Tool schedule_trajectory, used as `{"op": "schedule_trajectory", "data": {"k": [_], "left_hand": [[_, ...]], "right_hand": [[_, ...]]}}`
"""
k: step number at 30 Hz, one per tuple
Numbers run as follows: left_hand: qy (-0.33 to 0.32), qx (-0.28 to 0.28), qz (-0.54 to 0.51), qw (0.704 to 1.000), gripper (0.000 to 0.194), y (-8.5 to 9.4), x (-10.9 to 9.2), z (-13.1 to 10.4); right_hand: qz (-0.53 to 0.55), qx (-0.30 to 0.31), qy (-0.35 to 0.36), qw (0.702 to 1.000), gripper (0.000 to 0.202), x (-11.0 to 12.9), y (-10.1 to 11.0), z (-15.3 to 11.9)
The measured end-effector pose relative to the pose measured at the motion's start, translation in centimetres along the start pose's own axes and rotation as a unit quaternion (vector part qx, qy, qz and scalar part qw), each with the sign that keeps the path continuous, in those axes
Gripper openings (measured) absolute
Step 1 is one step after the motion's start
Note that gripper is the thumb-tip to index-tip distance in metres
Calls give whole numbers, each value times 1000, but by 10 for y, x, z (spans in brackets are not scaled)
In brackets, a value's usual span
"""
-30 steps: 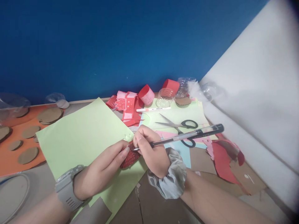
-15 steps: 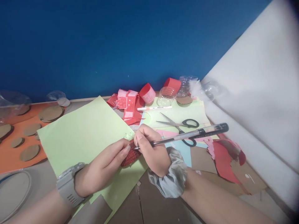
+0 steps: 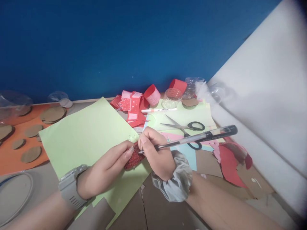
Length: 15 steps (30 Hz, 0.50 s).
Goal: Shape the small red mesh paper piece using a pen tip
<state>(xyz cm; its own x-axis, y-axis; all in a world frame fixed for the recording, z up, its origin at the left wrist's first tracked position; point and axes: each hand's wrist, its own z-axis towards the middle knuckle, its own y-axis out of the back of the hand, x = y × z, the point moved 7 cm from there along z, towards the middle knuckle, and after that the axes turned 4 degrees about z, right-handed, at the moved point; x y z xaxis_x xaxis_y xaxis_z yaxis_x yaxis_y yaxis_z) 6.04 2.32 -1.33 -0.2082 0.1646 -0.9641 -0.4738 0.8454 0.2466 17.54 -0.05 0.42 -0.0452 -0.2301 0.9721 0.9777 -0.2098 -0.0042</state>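
Between the fingers and thumb of my left hand (image 3: 112, 164) is a small red piece (image 3: 132, 160), rounded at its lower edge and covered in a dark crosshatch pattern. My right hand (image 3: 155, 155) grips a clear-barrelled black pen (image 3: 192, 140), its tip on or very close to the red piece's surface. The pen's capped back end points up to the right. Under both hands lies a large sheet of light green paper (image 3: 88, 127). Part of the red piece is hidden by my fingers.
Black-handled scissors (image 3: 184, 127) lie open beyond my right hand, near a white marker (image 3: 159, 110). Red paper shapes (image 3: 135, 107) and clear plastic cups (image 3: 171, 98) stand along the blue wall. Cardboard discs (image 3: 31, 154) rest on orange paper at left; red scraps (image 3: 230, 166) at right.
The pen's back end has shifted slightly right and up, while its tip stays at the red piece. Both hands hold nearly the same place.
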Motion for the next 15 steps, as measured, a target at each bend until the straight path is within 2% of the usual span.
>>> {"op": "schedule_trajectory", "data": {"k": [15], "left_hand": [[18, 2, 13, 1000, 33, 0, 1, 2]], "right_hand": [[-11, 15, -5, 1000, 25, 1, -1, 0]]}}
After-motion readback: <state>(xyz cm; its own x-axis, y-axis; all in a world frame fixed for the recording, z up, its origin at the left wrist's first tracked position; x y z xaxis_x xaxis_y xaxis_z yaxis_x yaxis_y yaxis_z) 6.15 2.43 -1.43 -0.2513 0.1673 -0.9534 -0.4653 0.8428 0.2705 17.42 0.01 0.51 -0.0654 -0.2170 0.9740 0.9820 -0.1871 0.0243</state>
